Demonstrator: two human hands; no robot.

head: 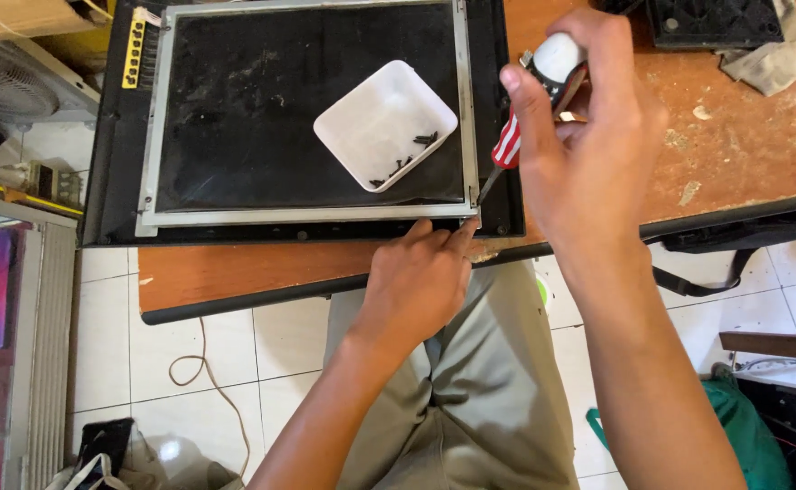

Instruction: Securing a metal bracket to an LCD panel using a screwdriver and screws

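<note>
A: How far along is this looking?

B: Partway, I'd judge. The white dish (pixel 385 123) is sitting on the dark panel (pixel 262 109), up and to the left of the screwdriver hand, and it's holding only a few small dark screws (pixel 413 151). So some are out. The metal frame (pixel 307 215) is lying in place around the panel, inside the black casing (pixel 108 181), so the lifting-off part isn't done.

A: Which screw is being worked?

B: The one at the frame's near right corner, as far as I can tell. The screwdriver (pixel 518 122) is slanting down from the right hand (pixel 589 154), tip landing right at that corner. The screw itself is too small to make out.

A: Right hand grip?

B: Clenched round the handle, thumb along the red-and-white striped part, white cap poking out on top of the fist.

A: Left hand?

B: The left hand (pixel 416 277) is sitting just below the tip, at the edge of the wooden table (pixel 734 136). Fingers are loosely curled, not grasping anything, fingertips (pixel 464 234) touching the casing rim beside the corner. Looks like bracing.

A: What's left?

B: Probably this corner at least; other frame screws I can't tell.
</note>
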